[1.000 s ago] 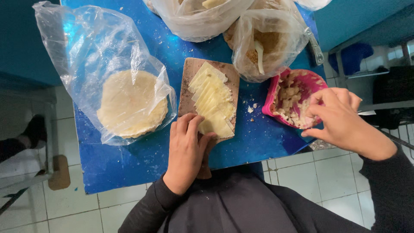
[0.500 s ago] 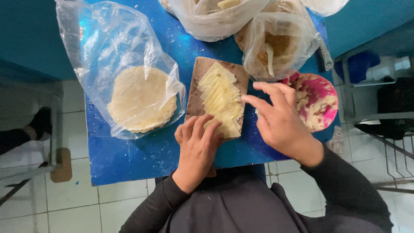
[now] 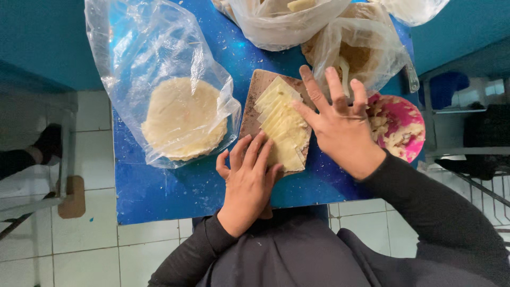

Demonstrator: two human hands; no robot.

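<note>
Pale yellow cheese slices (image 3: 283, 129), fanned in overlapping row on small wooden board (image 3: 255, 98) at middle of blue table (image 3: 159, 191). Left hand (image 3: 248, 180) flat on near end of row w/ fingers (image 3: 254, 150) close together, gripping nothing. Right hand (image 3: 340, 125) spread wide, fingertips on far side of slices, also nothing grasped. Probably soft, thin, a bit greasy, easy to tear; better lifted from edge or moved w/ board. Bagged round tortillas (image 3: 183, 119) at left, pink bowl (image 3: 409, 125) at right.
</note>
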